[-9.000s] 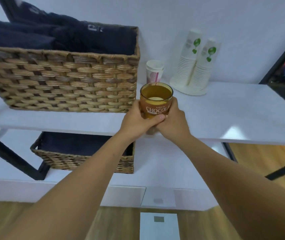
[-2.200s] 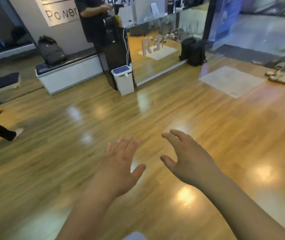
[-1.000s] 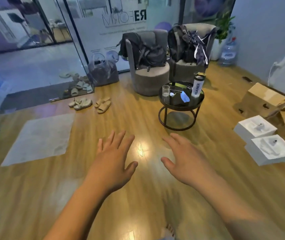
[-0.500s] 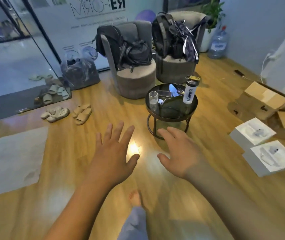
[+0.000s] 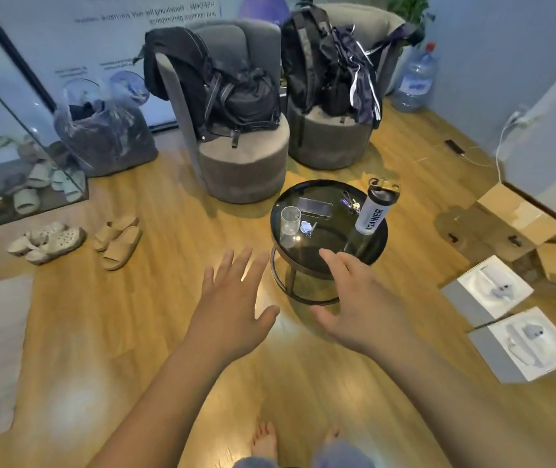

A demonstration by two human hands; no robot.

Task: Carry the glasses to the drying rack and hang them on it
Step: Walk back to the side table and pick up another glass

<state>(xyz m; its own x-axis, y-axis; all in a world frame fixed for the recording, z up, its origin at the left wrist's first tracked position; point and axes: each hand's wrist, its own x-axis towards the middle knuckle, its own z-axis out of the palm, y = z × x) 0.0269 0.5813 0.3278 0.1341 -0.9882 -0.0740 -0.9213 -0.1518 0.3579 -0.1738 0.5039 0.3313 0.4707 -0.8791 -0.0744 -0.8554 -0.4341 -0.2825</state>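
A clear empty glass [image 5: 289,226] stands upright on the left part of a small round black table [image 5: 369,255]. My left hand [image 5: 232,309] hovers over the wooden floor, below and left of the glass, fingers spread and empty. My right hand [image 5: 359,298] is stretched over the table's near edge, fingers apart, holding nothing. Neither hand touches the glass. No drying rack is in view.
On the table are a shaker bottle [image 5: 373,211], a phone [image 5: 315,207] and keys [image 5: 349,202]. Two grey chairs [image 5: 243,163] with backpacks [image 5: 243,96] stand behind. Sandals [image 5: 118,238] lie left; white boxes [image 5: 520,346] and a cardboard box [image 5: 520,217] lie right.
I set the brown glass on the shelf, turned and walked across the room. In the last second the round table and its clear glass have come closer, now just ahead of both hands.
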